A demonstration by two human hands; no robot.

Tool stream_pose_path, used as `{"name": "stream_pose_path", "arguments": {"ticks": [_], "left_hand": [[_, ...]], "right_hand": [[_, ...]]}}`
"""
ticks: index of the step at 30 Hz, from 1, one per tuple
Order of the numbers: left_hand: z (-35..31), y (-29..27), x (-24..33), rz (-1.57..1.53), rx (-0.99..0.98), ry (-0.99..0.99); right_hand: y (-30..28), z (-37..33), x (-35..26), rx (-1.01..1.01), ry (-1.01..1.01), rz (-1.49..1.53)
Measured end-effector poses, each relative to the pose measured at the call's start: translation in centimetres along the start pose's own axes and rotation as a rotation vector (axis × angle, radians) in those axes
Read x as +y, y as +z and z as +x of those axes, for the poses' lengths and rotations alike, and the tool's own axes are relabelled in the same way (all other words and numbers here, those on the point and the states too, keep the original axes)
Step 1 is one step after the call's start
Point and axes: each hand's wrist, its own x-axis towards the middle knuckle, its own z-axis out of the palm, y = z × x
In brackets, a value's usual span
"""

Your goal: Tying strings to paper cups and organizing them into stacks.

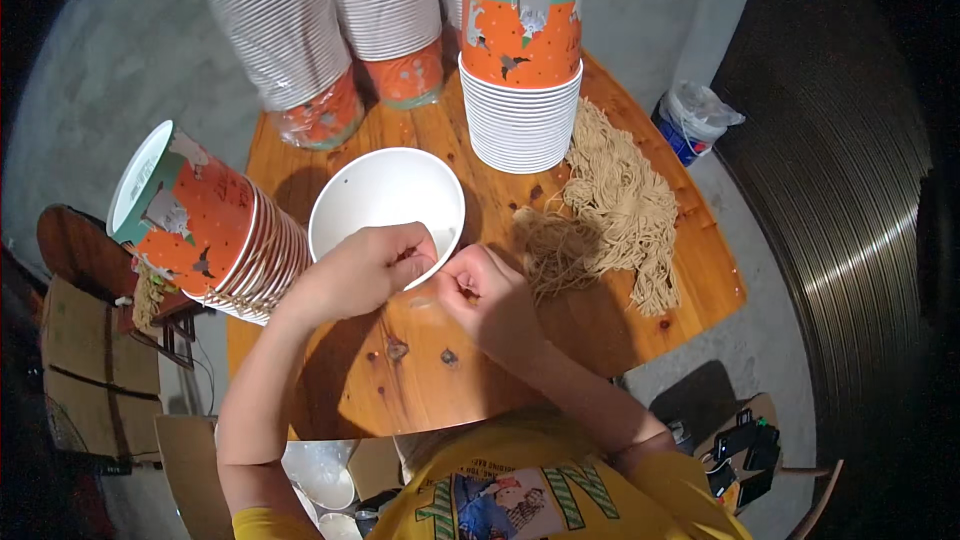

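Observation:
A white-lined paper bucket [375, 185] sits mouth up on the wooden table in front of me, with a small dark dot on its far left inner wall. My left hand [365, 270] reaches over its near rim, thumb and fingers pinched together at the inner wall. Just outside the rim on the right, my right hand [485, 295] is closed, its fingertips curled together close to the left hand's. Whatever lies between the fingers of either hand is too small or hidden to make out. Right of my hands lies a heap of tan strings [625, 205].
A leaning stack of orange buckets [210, 225] at left has tan strings along its rims. Another stack [520, 115] stands upright behind the strings, and plastic-wrapped stacks [290, 30] line the back. The wooden table [440, 390] has a curved right edge; a lidded pail [693, 123] stands beyond it.

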Motion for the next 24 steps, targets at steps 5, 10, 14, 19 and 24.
{"name": "stream_pose_path", "arguments": {"ticks": [5,10,14,19,24], "left_hand": [[-0.5,0.6,0.9,0.384,0.432,0.196],[-0.6,1.1,1.4,0.124,0.447,0.253],[-0.8,1.2,1.0,-0.239,0.349,0.102],[-0.5,1.1,0.2,-0.679,0.167,-0.100],[0.7,1.1,-0.1,-0.655,0.149,-0.239]], "right_hand": [[-1.4,0.5,-1.2,-0.046,0.171,0.000],[-1.6,2.5,-0.6,-0.108,0.070,0.113],[-1.7,3.7,-0.7,-0.228,0.276,0.301],[-1.9,4.4,-0.5,-0.386,0.607,0.491],[-1.9,4.9,-0.5,-0.407,0.684,0.507]]}}
